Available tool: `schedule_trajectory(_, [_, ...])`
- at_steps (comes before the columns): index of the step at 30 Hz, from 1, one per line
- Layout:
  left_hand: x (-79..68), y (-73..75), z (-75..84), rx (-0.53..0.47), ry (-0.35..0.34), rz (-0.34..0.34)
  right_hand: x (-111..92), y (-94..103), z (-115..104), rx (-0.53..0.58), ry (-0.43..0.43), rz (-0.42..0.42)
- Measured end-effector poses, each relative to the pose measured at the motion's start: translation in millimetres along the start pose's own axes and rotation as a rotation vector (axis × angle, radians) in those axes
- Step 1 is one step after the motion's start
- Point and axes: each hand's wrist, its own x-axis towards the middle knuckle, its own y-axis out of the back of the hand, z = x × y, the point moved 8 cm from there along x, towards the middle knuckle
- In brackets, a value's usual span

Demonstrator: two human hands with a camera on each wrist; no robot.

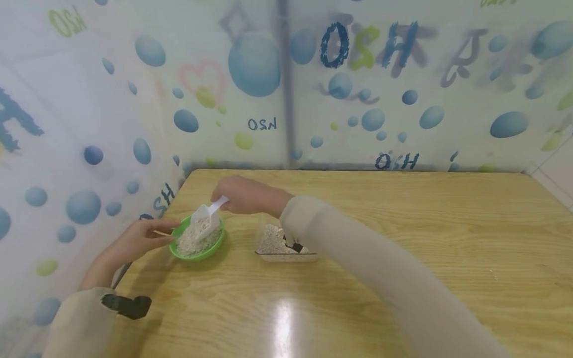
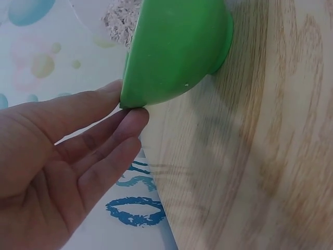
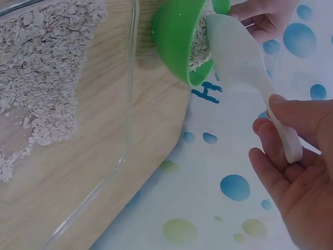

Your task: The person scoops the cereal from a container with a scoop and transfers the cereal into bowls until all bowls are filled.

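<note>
A green bowl [image 1: 219, 244] full of rolled oats [image 2: 123, 22] stands on the table toward its left side. My left hand [image 1: 142, 239] pinches the bowl's rim between thumb and fingers, seen close in the left wrist view. With my right hand [image 1: 243, 195] I grip the handle of a white plastic scoop [image 3: 237, 49]. The scoop's head is tilted down over the bowl, with oats at its mouth. To the right of the bowl, under my right forearm, sits a clear rectangular dish [image 1: 286, 257] holding more oats; the sleeve hides part of it.
The wooden table [image 1: 429, 219] stretches far to the right. A few pale crumbs [image 1: 493, 273] lie on its right part. Walls covered in a bubble-patterned sheet [image 1: 376, 89] rise behind the table and along its left edge.
</note>
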Motion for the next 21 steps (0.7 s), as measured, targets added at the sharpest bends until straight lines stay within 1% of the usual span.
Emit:
schedule_trajectory(9, [1.1,-0.5,-2.1,0.014,-0.005,-0.019,-3.0,7.3,-19.1,-0.108,0.085,0.004])
schedule_trajectory(16, [1.4,-1.3,-1.3,0.014,-0.012,-0.027,-4.7,11.6,-26.1,-0.145,0.08,-0.008])
schedule_trajectory(21, [2.4,-0.8,0.0,0.023,-0.02,-0.021,-6.2,14.7,-28.9,-0.173,0.076,-0.009])
